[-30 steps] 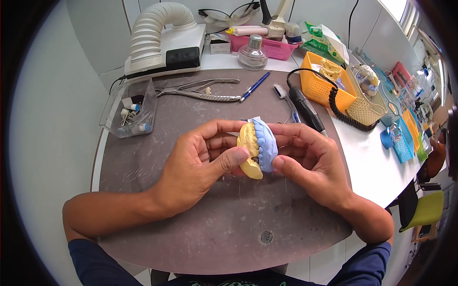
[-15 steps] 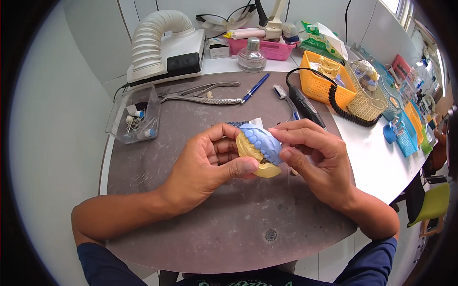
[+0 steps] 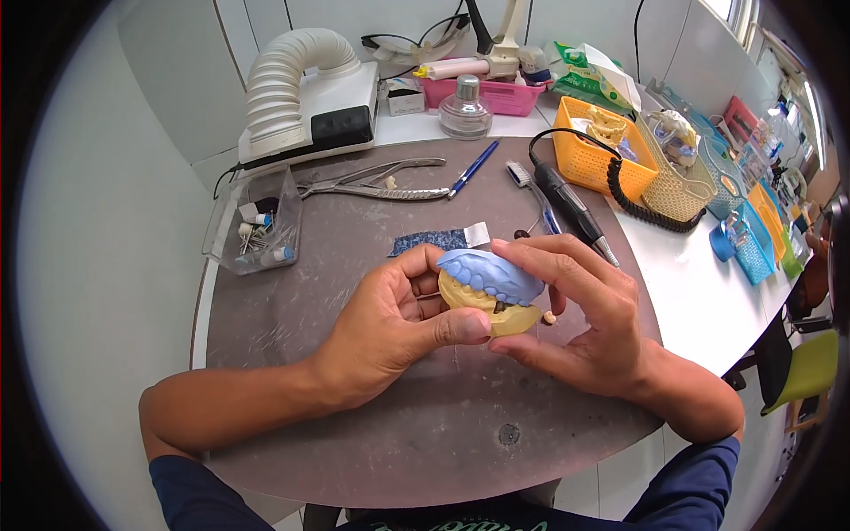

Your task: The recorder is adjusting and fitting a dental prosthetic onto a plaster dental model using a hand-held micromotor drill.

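Over the middle of the brown work surface I hold two dental casts set together, teeth to teeth. The blue dental cast sits on top of the yellow dental cast. My left hand is closed round the left side of the yellow cast, its thumb pressed on the front. My right hand spans the right side, fingers on top of the blue cast and thumb at the bottom of the yellow one. A small dark spot shows in a gap of the yellow tooth row. Behind the casts lies a strip of blue patterned paper.
Pliers, a blue pen, a toothbrush and a corded handpiece lie beyond my hands. A clear box of burs stands left, near a white extractor hose. An orange basket stands at right.
The blue cast has turned to lie more level on the yellow one. My right thumb has dropped from the blue cast to the yellow cast's lower edge. The paper strip shows more.
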